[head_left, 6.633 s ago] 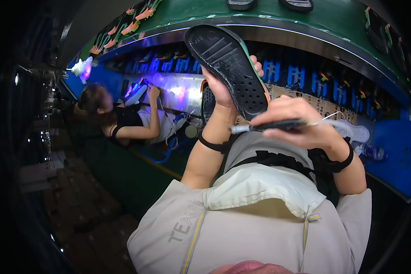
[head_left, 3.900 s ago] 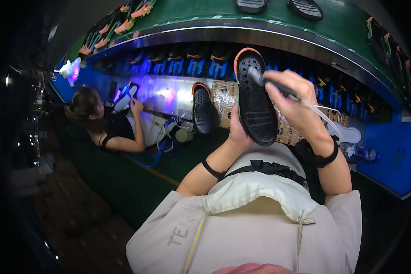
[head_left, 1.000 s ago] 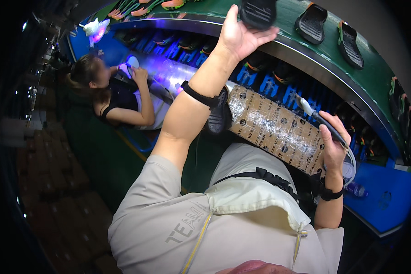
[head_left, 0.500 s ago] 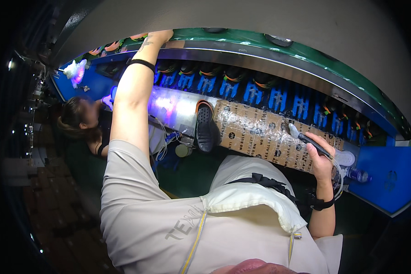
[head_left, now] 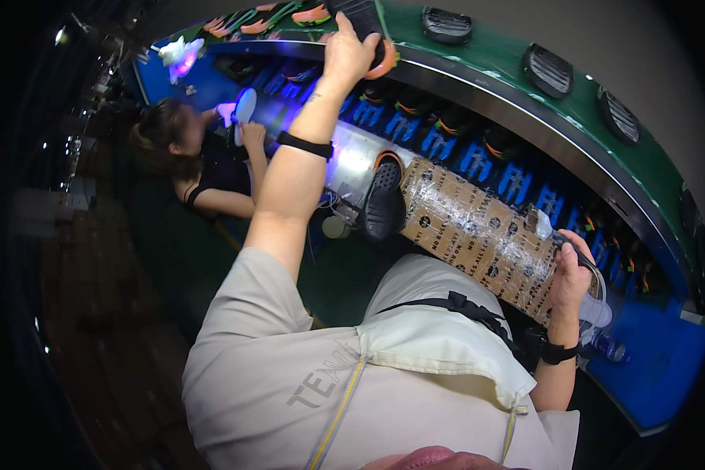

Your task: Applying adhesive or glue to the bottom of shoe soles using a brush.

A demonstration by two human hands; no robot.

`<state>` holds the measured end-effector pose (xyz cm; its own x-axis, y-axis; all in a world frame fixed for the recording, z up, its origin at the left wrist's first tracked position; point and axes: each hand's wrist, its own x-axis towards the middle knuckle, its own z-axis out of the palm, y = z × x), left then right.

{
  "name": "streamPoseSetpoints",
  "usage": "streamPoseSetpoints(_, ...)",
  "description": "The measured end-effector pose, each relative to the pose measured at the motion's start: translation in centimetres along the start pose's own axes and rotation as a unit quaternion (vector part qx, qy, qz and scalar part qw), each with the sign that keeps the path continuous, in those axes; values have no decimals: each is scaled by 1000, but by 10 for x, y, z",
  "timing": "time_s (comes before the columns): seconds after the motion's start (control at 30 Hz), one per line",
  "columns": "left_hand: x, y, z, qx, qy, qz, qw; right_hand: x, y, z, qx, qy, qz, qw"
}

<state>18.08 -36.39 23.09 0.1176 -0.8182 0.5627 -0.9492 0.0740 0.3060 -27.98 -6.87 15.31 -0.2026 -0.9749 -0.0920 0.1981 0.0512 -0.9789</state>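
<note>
My left hand (head_left: pixel 349 52) reaches far up to the green belt, its fingers closed on a black shoe upper (head_left: pixel 366 22) with an orange edge. Part of that upper is cut off by the top of the picture. In my right hand (head_left: pixel 572 272) is a brush (head_left: pixel 542 225) with a black handle, a pale tip and a thin tube trailing from it. The brush is held over the far edge of a bench pad (head_left: pixel 478 235) wrapped in brown printed tape. At the pad's left end stands a black perforated clog (head_left: pixel 385 200) with an orange rim.
Black soles (head_left: pixel 548 69) and orange-edged pieces (head_left: pixel 312 15) lie along the green belt (head_left: pixel 493 48). Below it, blue racks (head_left: pixel 474 160) hold dark shoes. A co-worker (head_left: pixel 211 160) at the left handles a pale sole (head_left: pixel 245 105). A bottle (head_left: pixel 609 346) lies at the right.
The whole view has shifted. My left hand, earlier partly hidden at the belt, now shows with the black upper in it. My right hand has lifted the brush toward the pad's far edge.
</note>
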Motion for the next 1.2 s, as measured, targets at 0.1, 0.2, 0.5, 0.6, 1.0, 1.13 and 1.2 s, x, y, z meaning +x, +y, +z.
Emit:
streamPoseSetpoints(0.1, -31, 8, 0, -262, 47, -115, 957, 2, -1, 3, 61, -10, 13, 998)
streamPoseSetpoints(0.2, -72, 15, 24, -627, 93, -99, 767, 4, -9, 12, 84, -33, 9, 996)
streamPoseSetpoints(0.5, -240, 112, -5, -866, -271, -194, 372, 19, -31, 52, -15, -122, -18, 992)
streamPoseSetpoints(0.6, -268, 136, 8, -864, -233, -219, 388, 26, -44, 82, -90, -147, -51, 984)
streamPoseSetpoints(1.0, -270, 183, -3, -828, -277, -257, 414, 30, -36, 106, -209, -146, -122, 959)
streamPoseSetpoints(1.13, -261, 157, 8, -824, -301, -254, 407, 12, -59, 84, -350, -323, -211, 853)
streamPoseSetpoints(1.2, -260, 154, 10, -822, -303, -258, 408, 10, -74, 72, -414, -419, -162, 792)
